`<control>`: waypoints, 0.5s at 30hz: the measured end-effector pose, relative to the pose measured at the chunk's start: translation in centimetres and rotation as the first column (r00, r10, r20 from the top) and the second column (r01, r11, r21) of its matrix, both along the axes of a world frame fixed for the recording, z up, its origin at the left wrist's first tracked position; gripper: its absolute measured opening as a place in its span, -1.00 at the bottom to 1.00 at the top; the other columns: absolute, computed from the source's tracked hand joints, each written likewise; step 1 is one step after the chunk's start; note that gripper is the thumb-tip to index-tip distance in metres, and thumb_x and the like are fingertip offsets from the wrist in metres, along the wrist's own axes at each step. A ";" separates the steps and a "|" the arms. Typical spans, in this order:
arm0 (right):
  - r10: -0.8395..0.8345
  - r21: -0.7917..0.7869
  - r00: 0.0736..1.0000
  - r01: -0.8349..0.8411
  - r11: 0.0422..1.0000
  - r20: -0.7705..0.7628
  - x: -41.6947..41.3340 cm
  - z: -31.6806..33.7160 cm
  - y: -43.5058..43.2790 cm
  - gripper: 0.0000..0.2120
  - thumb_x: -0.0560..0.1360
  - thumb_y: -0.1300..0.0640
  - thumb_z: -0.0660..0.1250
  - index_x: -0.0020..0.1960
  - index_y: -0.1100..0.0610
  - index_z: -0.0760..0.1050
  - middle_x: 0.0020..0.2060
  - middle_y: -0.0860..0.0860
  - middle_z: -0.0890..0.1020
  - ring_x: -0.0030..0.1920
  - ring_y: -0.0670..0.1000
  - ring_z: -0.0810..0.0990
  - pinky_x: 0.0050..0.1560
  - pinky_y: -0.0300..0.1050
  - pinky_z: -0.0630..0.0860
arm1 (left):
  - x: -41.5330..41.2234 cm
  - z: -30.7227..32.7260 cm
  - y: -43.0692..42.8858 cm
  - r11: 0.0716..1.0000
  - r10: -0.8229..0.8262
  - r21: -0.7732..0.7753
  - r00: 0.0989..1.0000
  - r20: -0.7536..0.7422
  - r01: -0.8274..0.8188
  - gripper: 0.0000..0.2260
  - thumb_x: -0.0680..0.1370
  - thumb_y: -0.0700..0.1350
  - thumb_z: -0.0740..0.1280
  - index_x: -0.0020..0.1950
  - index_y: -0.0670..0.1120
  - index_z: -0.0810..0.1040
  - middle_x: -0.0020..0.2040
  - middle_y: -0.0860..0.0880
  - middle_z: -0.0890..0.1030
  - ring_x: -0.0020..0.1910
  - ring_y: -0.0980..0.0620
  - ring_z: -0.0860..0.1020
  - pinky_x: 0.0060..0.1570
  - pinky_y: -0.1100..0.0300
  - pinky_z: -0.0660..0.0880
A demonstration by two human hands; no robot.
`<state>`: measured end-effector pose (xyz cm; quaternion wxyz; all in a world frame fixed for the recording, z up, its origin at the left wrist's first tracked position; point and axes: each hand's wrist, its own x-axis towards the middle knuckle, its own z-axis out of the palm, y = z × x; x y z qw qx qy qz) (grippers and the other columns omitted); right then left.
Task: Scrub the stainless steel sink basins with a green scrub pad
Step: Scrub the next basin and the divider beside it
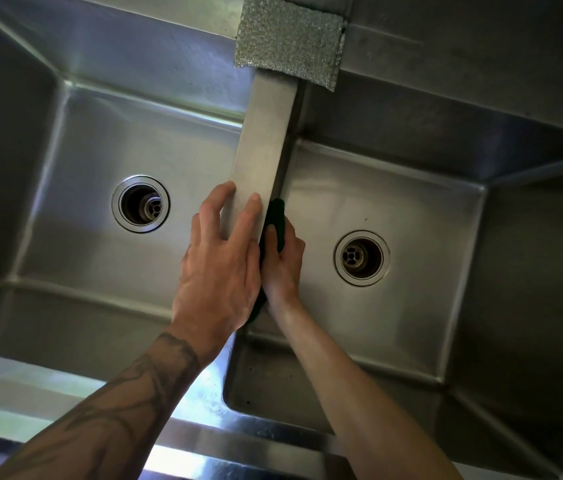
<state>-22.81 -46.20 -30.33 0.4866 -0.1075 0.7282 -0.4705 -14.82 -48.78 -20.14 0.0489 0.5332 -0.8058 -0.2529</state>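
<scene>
A double stainless steel sink fills the head view, with a left basin (93, 244) and a right basin (422, 216) split by a flat steel divider (266, 143). My left hand (219, 268) rests on top of the divider, fingers spread over it and holding nothing. My right hand (285, 263) is inside the right basin, pressing a dark green scrub pad (275, 220) against the divider's wall. Most of the pad is hidden behind my hands; one end shows above my right-hand fingers, another below my left hand.
A silver metallic scouring cloth (290, 41) hangs over the back rim where the divider meets it. Each basin has a round drain, the left drain (140, 204) and the right drain (361, 258). The sink's front rim (204, 403) runs below my forearms.
</scene>
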 end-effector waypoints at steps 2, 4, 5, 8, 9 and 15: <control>-0.008 -0.067 0.999 0.005 0.998 -0.036 0.7 0.6 1.1 -0.67 0.74 0.01 0.17 0.48 -0.07 0.47 0.28 0.05 0.49 0.28 -0.07 0.56 0.34 -0.01 0.55 | 0.1 -0.1 -0.1 1.000 0.008 -0.017 0.999 -0.035 -0.009 -0.54 0.74 -0.05 0.03 0.52 -0.21 0.49 0.53 -0.34 0.35 0.35 -0.35 0.48 0.17 -0.22 0.62; -0.011 -0.178 0.998 0.000 0.984 -0.061 1.5 1.8 2.8 -0.64 0.71 -0.13 0.19 0.50 -0.24 0.42 0.27 -0.13 0.44 0.33 -0.19 0.51 0.34 -0.22 0.50 | 0.0 0.0 -0.2 0.997 -0.067 0.030 0.994 0.083 0.064 -0.48 0.76 -0.01 -0.08 0.55 -0.21 0.45 0.58 -0.29 0.34 0.51 -0.31 0.35 0.28 -0.13 0.55; 0.002 -0.212 0.998 -0.014 0.977 -0.056 1.7 2.0 3.5 -0.62 0.70 -0.15 0.20 0.50 -0.25 0.40 0.27 -0.16 0.44 0.34 -0.20 0.50 0.33 -0.28 0.49 | 0.1 0.0 -0.4 0.993 -0.110 0.048 0.983 0.149 0.104 -0.42 0.77 0.04 -0.19 0.58 -0.20 0.41 0.62 -0.23 0.32 0.58 -0.27 0.26 0.35 -0.06 0.49; 0.063 -0.138 0.994 -0.075 0.988 -0.090 1.1 0.6 3.2 -0.61 0.73 -0.03 0.19 0.55 -0.09 0.37 0.33 -0.04 0.44 0.31 -0.31 0.44 0.36 -0.23 0.47 | 0.2 -0.2 -0.5 0.991 -0.132 0.056 0.971 0.197 0.123 -0.25 0.72 0.13 -0.41 0.62 -0.13 0.35 0.68 -0.16 0.22 0.57 -0.20 0.23 0.40 0.04 0.42; 0.087 -0.067 0.992 -0.093 0.993 -0.087 0.7 -0.1 2.5 -0.61 0.74 0.02 0.17 0.56 -0.04 0.36 0.34 0.03 0.44 0.27 -0.35 0.42 0.38 -0.18 0.45 | 0.3 -0.4 -0.5 0.990 -0.140 0.051 0.964 0.224 0.132 -0.22 0.69 0.14 -0.47 0.64 -0.10 0.30 0.69 -0.13 0.19 0.58 -0.17 0.20 0.41 0.07 0.40; 0.139 -0.058 0.986 -0.145 0.988 -0.089 0.8 -0.3 3.1 -0.61 0.73 -0.05 0.20 0.55 -0.15 0.33 0.32 -0.05 0.41 0.25 -0.39 0.42 0.34 -0.16 0.50 | 0.4 -0.6 -0.1 0.999 -0.024 0.048 0.994 0.108 0.018 -0.45 0.74 0.05 -0.13 0.66 -0.07 0.33 0.68 -0.15 0.22 0.60 -0.24 0.28 0.48 -0.13 0.43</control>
